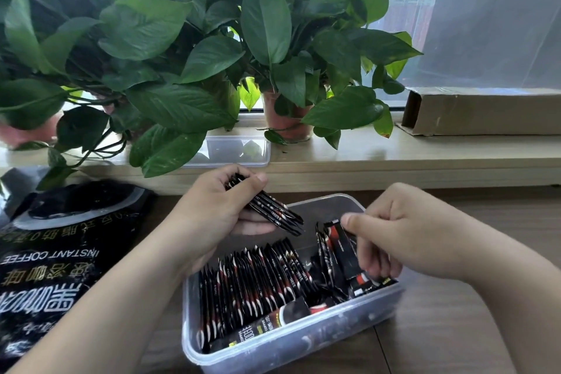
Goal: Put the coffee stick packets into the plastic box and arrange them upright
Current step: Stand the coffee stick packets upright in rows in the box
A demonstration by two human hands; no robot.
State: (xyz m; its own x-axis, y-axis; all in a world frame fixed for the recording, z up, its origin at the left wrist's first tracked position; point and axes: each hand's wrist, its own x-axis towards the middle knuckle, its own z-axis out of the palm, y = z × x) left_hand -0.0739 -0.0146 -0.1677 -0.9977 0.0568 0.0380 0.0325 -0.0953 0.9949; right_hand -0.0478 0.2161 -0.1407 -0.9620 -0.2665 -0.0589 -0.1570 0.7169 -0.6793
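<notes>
A clear plastic box [291, 346] sits on the wooden table in front of me. Several black and red coffee stick packets [255, 285] stand on edge in a row across its left half. More packets lie loose and flat at its right and front. My left hand [212, 215] hovers over the box's back left corner, shut on a small bundle of packets [276, 212] that slants down to the right. My right hand [403, 234] reaches into the right side of the box, its fingers pinching a packet [341, 247] that stands tilted there.
A black instant coffee bag [51, 255] lies on the table at the left. The box's clear lid [236, 150] rests on the windowsill behind, under potted plants [285, 121]. A flat cardboard box [482, 112] lies on the sill at right.
</notes>
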